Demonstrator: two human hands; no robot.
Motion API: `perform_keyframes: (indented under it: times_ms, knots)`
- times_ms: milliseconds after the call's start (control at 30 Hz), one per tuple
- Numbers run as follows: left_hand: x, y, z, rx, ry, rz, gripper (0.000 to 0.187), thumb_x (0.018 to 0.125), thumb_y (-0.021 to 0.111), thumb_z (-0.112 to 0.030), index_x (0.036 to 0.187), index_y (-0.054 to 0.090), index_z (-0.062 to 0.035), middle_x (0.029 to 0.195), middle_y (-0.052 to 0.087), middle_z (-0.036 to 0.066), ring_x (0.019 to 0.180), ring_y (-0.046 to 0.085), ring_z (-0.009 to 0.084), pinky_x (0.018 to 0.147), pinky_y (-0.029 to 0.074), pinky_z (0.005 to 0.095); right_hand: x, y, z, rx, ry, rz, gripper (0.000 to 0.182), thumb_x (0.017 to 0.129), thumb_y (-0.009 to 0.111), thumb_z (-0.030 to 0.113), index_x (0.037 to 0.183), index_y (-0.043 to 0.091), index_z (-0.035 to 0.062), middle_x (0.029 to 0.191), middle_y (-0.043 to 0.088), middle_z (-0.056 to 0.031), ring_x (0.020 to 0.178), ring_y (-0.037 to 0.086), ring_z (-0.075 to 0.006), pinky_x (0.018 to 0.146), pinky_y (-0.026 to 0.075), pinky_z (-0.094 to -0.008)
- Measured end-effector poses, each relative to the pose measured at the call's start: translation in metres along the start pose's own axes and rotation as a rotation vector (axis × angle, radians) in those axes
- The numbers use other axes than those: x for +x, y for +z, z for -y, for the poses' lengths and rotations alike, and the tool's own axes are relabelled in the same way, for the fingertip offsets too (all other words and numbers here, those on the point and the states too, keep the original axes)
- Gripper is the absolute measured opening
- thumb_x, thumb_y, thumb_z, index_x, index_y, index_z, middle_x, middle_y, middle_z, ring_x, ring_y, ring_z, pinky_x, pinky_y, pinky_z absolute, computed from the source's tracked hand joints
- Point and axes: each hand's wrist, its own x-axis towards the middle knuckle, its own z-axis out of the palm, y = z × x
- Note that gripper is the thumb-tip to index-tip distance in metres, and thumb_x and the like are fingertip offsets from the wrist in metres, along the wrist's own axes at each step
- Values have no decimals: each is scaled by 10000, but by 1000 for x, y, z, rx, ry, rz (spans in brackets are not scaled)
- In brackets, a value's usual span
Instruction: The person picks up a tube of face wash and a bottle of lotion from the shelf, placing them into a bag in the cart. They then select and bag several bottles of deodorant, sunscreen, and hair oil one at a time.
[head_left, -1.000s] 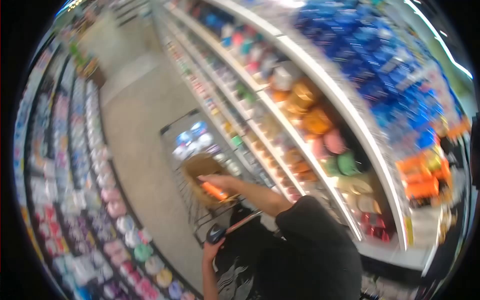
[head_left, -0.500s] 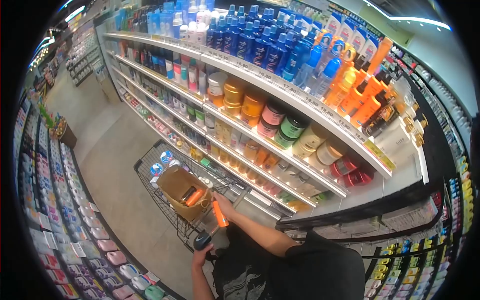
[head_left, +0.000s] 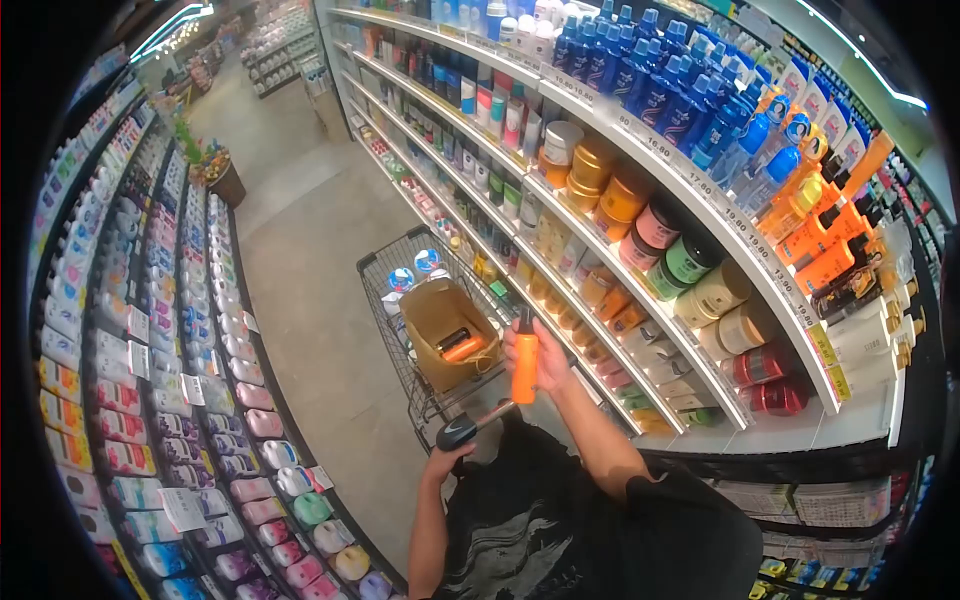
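Observation:
My right hand is closed around an orange bottle with a dark top, held upright above the cart handle. Lower and to the left, my left hand grips the dark end of the shopping cart handle. In the wire cart stands an open brown paper bag. Inside the bag lie an orange bottle and a darker item beside it. White packs with blue round lids sit at the cart's far end. My fingertips are partly hidden behind the bottle.
Close on the right rises a shelf unit with jars, blue bottles and orange bottles. Shelves of detergent bottles curve along the left. Concrete floor runs ahead past a plant pot.
My right hand has lifted the orange bottle off the handle area and turned it upright. The view has swung left, so cart and shelves appear further right. My left hand stays on the handle.

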Motion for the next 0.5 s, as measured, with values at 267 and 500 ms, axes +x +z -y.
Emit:
perform_keyframes:
  times_ms: [267, 500]
  knots:
    - [10, 3, 25, 153, 37, -164, 380, 857, 899, -159, 1170, 732, -22, 1005, 747, 56, 878, 700, 172, 812, 539, 338, -70, 181, 146, -1037, -771, 119, 474, 1025, 704, 494, 1183, 547, 76, 1080, 644, -142, 943, 687, -253, 829, 575, -406]
    - [7, 3, 10, 16, -62, -152, 349, 880, 870, -113, 1150, 684, 5, 986, 712, 70, 893, 729, 218, 832, 567, 383, -133, 261, 267, -1339, -2199, -445, 356, 1066, 709, 276, 1223, 516, 22, 1091, 638, -111, 979, 629, -197, 904, 515, -354]
